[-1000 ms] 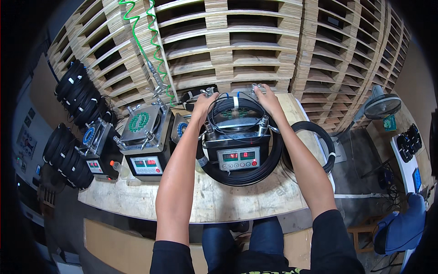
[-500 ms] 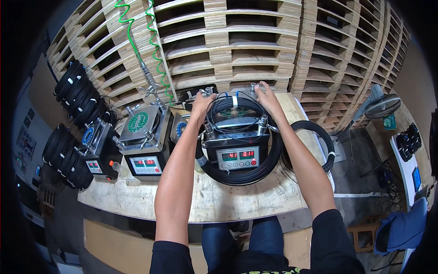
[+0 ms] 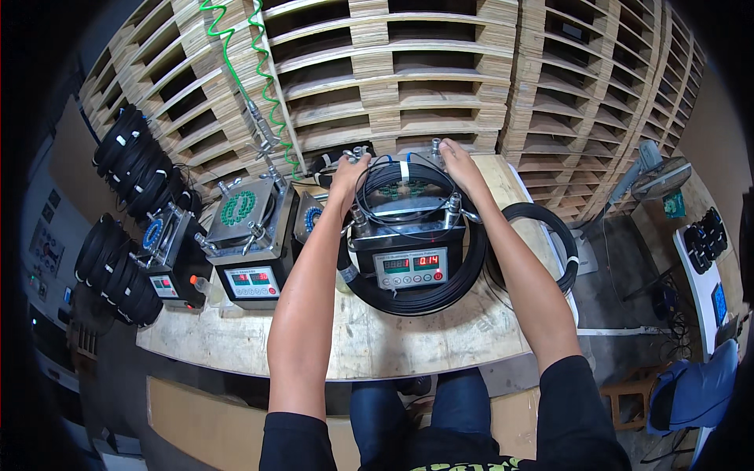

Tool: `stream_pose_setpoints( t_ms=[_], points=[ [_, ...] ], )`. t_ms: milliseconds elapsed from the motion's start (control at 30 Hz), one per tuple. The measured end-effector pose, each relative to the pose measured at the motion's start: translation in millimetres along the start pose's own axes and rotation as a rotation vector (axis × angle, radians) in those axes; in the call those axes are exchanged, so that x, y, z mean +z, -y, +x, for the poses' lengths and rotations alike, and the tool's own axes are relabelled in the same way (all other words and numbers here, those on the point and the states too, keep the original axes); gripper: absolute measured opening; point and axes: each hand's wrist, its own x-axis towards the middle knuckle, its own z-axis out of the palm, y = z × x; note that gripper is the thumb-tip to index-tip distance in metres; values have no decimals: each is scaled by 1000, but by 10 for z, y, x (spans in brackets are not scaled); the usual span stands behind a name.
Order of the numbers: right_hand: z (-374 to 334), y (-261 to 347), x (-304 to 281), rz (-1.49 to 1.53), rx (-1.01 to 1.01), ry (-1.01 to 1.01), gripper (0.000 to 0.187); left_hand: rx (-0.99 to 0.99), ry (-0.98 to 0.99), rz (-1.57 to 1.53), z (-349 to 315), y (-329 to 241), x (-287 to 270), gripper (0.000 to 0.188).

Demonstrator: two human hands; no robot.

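Observation:
At the middle of the bench stands a tabletop polishing machine (image 3: 365, 263) with a red-lit digital panel (image 3: 411, 267). A coil of black cable (image 3: 408, 308) rings its front, and more black loops arch over its metal top plate, bound by a white tie (image 3: 404, 170). My left hand (image 3: 350, 171) is closed at the far left corner clamp (image 3: 359, 151). My right hand (image 3: 457, 159) is closed at the far right corner clamp (image 3: 436, 147), its fingertips partly hidden. Two near corner clamps, one a metal post (image 3: 453, 206), stand nearer me, untouched.
Left on the wooden bench (image 3: 377, 349) are two similar machines (image 3: 250, 247) (image 3: 166, 259) and an orange-capped bottle (image 3: 201, 285). Another cable coil (image 3: 569, 251) lies right. Stacked pallets (image 3: 436, 86) rise behind; green spiral hoses (image 3: 267, 71) hang down. A fan (image 3: 660, 179) stands far right.
The fingers of my right hand have shifted slightly at the far right clamp. The readings on the middle machine's panel have changed. My left hand stays at its clamp.

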Motion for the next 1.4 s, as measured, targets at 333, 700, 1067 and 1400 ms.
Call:
stream_pose_setpoints(
  t_ms=[333,700,1067,1400],
  points=[
    [-91,153,35,9,9,-86,62,124,-23,44,321,289,16,71],
    [-2,-19,0,-44,-22,8,72,73,48,85,146,113,36,69],
    [-134,236,-9,114,-40,-18,69,217,-11,99,309,283,-34,66],
    [-188,283,-10,-31,11,-4,66,95,-35,-3,-7,81,-53,76]
  ],
)
